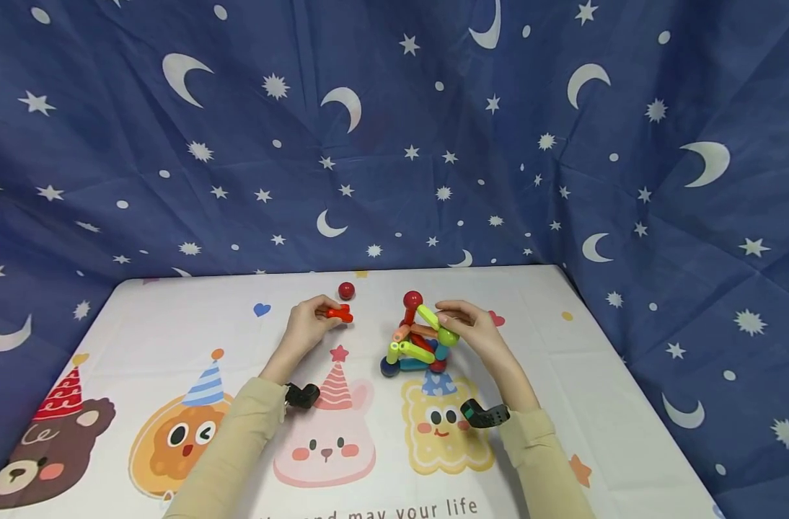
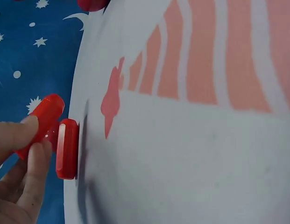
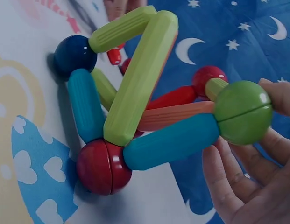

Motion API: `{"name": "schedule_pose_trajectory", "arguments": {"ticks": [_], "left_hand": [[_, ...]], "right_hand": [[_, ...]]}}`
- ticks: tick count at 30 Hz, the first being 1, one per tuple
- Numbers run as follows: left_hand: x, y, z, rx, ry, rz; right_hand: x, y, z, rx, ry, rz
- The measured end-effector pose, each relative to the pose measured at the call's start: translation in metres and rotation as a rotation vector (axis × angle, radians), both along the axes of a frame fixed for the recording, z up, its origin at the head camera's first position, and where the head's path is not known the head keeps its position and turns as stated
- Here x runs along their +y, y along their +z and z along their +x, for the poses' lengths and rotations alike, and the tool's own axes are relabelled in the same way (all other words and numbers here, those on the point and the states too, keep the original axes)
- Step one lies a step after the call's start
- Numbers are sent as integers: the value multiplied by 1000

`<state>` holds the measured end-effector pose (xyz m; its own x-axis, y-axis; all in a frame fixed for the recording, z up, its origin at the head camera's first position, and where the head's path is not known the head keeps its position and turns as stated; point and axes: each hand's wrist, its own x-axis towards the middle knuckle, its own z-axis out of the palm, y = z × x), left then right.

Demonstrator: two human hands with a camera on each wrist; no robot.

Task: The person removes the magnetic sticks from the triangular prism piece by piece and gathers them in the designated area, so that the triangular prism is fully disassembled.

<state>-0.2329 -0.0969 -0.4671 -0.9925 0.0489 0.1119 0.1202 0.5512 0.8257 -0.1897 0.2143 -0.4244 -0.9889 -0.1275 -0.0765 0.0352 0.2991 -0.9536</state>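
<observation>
Between thumb and fingertips, my left hand [image 1: 308,324] pinches a red rod [image 2: 47,111] just above the table. A second red rod [image 2: 67,149] lies close beside it, with a small red part showing between the two. My right hand [image 1: 467,322] grips a green ball [image 3: 243,112] at the right corner of a magnetic stick-and-ball structure. That structure joins a dark blue ball [image 3: 75,55], a split-line red ball [image 3: 104,167], blue rods [image 3: 173,141], yellow-green rods [image 3: 142,79] and an orange rod [image 3: 175,116]. Another red ball [image 1: 412,300] tops it.
A loose red ball [image 1: 346,290] sits on the table behind my left hand. The white tablecloth [image 1: 193,310] bears printed cartoon figures. A blue curtain [image 1: 394,144] with moons and stars hangs along the table's back edge.
</observation>
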Motion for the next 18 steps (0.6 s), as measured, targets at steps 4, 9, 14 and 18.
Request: {"name": "schedule_pose_trajectory", "arguments": {"ticks": [4,9,14,18], "left_hand": [[-2,-1,-2,-24,20,-55],[-4,-5,-4,-17,41,-197],[-4,-8,-5,32,56,-312],[-5,-6,-3,42,64,-344]], "right_hand": [[6,-2,12,35,-12,-45],[9,-2,27,86,-27,-40],[9,-5,37,98,-55,9],[7,-8,40,95,-76,4]]}}
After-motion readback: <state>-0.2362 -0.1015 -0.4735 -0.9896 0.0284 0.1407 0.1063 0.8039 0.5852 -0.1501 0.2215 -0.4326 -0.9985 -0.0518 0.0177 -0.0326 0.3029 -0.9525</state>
